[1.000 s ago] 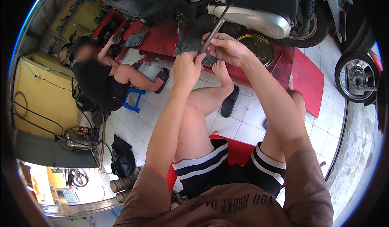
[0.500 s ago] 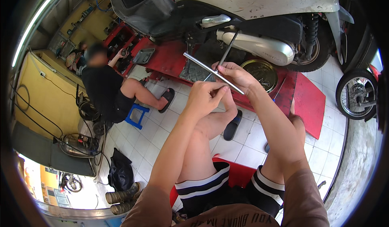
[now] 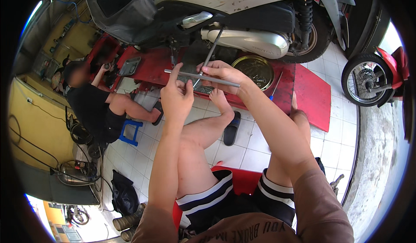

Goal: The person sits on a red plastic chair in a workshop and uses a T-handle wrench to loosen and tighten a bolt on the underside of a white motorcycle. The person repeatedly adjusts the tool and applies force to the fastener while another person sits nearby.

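My right hand [image 3: 225, 73] is closed around a T-handle wrench [image 3: 210, 54], near where its bright crossbar meets the long dark shaft. The shaft slants up toward the silver engine cover [image 3: 247, 42] of a scooter; whether its far end touches, I cannot tell. My left hand [image 3: 177, 96] is raised beside the crossbar's left end, index finger stretched up across the bar and thumb apart from it. Behind the hands lies a red lift platform [image 3: 299, 89] under the scooter, bearing a round metal tray [image 3: 269, 80] of small parts.
A screwdriver [image 3: 276, 87] lies right of the round tray. On the left, another person [image 3: 89, 104] in black sits on a blue stool [image 3: 130, 132], near a grey tray [image 3: 130, 66]. A red motorbike's wheel [image 3: 368, 80] stands at the right. A black bag [image 3: 123, 193] rests on the tiles.
My left hand has drawn back from the crossbar's near end to its left end, its fingers opening. The crossbar has turned closer to level. The whole view has shifted.
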`<action>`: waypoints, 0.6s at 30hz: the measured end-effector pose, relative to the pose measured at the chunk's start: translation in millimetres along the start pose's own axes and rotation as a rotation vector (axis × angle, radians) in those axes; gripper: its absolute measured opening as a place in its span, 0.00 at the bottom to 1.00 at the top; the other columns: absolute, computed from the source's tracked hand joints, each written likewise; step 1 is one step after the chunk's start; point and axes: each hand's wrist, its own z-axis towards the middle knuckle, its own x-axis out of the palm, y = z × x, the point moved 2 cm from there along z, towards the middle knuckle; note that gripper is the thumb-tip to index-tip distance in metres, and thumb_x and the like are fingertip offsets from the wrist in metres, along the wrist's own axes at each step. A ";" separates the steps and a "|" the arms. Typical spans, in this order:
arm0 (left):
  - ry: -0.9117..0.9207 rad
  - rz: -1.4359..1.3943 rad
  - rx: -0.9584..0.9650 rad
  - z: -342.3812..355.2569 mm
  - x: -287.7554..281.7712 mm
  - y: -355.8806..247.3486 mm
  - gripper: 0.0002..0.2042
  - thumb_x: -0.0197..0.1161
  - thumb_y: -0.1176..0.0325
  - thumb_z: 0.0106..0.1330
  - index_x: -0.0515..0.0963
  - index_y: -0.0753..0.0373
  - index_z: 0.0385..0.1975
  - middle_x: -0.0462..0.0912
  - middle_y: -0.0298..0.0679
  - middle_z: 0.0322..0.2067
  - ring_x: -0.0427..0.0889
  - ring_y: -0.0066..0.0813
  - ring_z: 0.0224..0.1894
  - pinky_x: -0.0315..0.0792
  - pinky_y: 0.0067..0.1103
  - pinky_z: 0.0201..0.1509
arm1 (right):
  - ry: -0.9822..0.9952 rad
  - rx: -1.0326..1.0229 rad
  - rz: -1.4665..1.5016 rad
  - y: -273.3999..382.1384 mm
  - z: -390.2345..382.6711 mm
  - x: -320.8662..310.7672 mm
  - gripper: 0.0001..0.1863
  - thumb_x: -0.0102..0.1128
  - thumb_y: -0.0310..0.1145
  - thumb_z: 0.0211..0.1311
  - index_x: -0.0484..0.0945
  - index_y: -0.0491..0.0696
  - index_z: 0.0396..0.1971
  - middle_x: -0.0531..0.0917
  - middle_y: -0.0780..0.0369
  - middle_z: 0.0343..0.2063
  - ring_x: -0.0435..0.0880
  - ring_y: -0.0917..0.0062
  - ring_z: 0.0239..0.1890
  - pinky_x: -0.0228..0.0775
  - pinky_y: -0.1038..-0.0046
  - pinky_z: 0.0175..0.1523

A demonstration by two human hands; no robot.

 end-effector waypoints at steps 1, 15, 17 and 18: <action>-0.001 0.062 -0.046 0.2 -0.2 3.1 0.20 0.61 0.70 0.59 0.74 0.59 0.53 0.79 0.41 0.15 0.79 0.35 0.17 0.71 0.27 0.26 | 0.017 -0.014 0.065 -0.2 -0.6 3.3 0.14 0.59 0.37 0.64 0.74 0.41 0.39 0.76 0.66 0.26 0.73 0.82 0.29 0.67 0.79 0.39; 0.607 -0.143 0.245 -22.5 23.9 -24.9 0.19 0.61 0.76 0.56 0.79 0.60 0.50 0.72 0.33 0.15 0.62 0.17 0.16 0.59 0.18 0.21 | -0.067 -0.053 0.084 1.1 3.7 -1.9 0.14 0.57 0.34 0.66 0.72 0.39 0.43 0.76 0.67 0.25 0.72 0.86 0.29 0.68 0.82 0.38; 0.560 -0.268 0.244 -22.8 16.9 -33.9 0.22 0.60 0.78 0.56 0.77 0.58 0.53 0.72 0.32 0.15 0.62 0.14 0.16 0.59 0.15 0.21 | -0.135 -0.031 0.048 -3.5 3.6 -8.7 0.14 0.57 0.35 0.66 0.71 0.40 0.43 0.76 0.67 0.25 0.72 0.84 0.29 0.68 0.81 0.38; 0.505 -0.217 0.256 -21.1 9.6 -34.0 0.27 0.59 0.80 0.56 0.71 0.56 0.60 0.73 0.31 0.17 0.61 0.12 0.17 0.59 0.14 0.21 | 0.046 -0.086 0.077 -0.1 3.9 -4.3 0.15 0.58 0.35 0.65 0.71 0.40 0.43 0.76 0.66 0.26 0.72 0.82 0.30 0.67 0.81 0.38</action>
